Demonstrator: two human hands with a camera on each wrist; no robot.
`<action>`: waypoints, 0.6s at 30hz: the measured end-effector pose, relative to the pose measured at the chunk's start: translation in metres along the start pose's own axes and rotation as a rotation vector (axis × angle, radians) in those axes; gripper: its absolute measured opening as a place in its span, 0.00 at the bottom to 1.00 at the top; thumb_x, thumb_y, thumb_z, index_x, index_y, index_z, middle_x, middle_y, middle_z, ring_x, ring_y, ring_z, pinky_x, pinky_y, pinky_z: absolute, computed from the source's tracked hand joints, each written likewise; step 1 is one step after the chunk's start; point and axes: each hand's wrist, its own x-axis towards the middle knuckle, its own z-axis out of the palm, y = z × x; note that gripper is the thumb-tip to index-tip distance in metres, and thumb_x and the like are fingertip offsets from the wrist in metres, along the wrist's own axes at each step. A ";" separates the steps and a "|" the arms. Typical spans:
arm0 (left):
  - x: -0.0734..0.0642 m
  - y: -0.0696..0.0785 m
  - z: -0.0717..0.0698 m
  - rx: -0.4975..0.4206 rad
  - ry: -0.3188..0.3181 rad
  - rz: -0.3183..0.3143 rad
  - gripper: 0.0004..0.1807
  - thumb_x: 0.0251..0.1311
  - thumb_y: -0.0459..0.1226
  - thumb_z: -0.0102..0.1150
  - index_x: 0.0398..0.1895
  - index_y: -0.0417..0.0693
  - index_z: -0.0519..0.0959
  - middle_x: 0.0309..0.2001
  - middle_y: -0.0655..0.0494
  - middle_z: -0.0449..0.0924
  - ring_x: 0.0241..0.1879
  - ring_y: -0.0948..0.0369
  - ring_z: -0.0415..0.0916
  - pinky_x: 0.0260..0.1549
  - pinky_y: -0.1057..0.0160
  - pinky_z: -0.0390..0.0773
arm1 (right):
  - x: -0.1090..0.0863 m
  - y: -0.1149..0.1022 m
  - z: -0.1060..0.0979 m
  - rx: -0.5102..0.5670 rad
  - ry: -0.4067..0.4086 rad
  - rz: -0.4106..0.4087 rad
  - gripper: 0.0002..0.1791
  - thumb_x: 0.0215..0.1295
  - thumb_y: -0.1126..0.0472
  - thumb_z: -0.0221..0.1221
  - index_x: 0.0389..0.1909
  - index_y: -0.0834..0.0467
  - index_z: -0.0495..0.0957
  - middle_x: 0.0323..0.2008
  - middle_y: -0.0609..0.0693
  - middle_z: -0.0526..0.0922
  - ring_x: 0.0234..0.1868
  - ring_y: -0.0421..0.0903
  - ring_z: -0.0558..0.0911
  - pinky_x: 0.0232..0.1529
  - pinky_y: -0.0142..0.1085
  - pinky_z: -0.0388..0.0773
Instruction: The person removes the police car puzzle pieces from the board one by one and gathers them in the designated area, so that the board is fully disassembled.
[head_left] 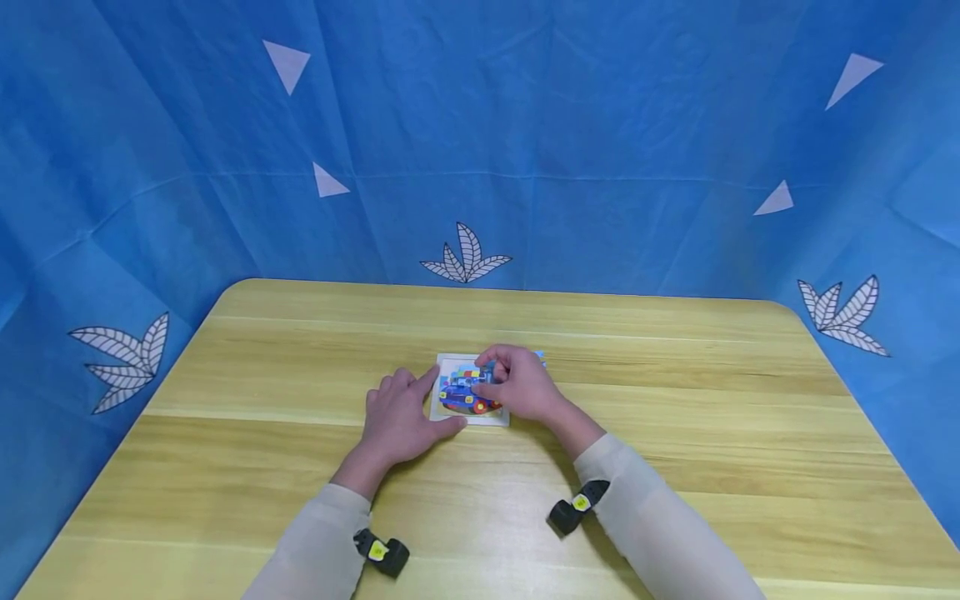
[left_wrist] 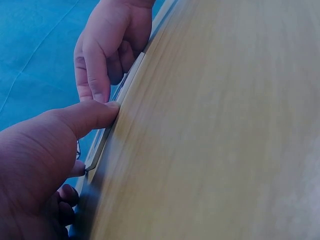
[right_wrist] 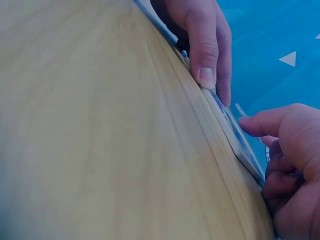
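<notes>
A white-framed picture puzzle lies on the table, printed with a blue vehicle with red and yellow wheels. My left hand is at its left side, the straight thumb resting on the near rim and the index finger at the left edge. Over the right part of the picture, my right hand pinches a thin puzzle piece between thumb and index finger. The piece's edge shows tilted above the board in the right wrist view; its face is hidden by the fingers. The right hand's other fingers are curled.
Beyond the right hand, a bit of light blue printed card shows on the wooden table. A blue cloth with white triangles and leaf prints hangs behind the table. Black wrist cameras sit on both sleeves.
</notes>
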 end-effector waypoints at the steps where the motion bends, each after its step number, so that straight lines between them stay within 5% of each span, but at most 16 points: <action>1: 0.000 0.000 0.000 0.001 0.000 0.000 0.54 0.48 0.66 0.68 0.75 0.50 0.66 0.41 0.53 0.65 0.39 0.54 0.60 0.38 0.54 0.57 | -0.001 0.000 0.000 0.004 0.002 -0.003 0.15 0.57 0.64 0.73 0.44 0.59 0.81 0.17 0.44 0.62 0.19 0.41 0.62 0.32 0.36 0.67; 18: -0.002 -0.001 0.000 -0.016 0.011 0.012 0.54 0.47 0.65 0.69 0.75 0.49 0.65 0.43 0.51 0.66 0.41 0.53 0.61 0.39 0.54 0.57 | -0.032 0.010 -0.019 0.059 0.020 0.011 0.16 0.57 0.67 0.72 0.46 0.59 0.81 0.18 0.44 0.61 0.20 0.42 0.61 0.35 0.40 0.66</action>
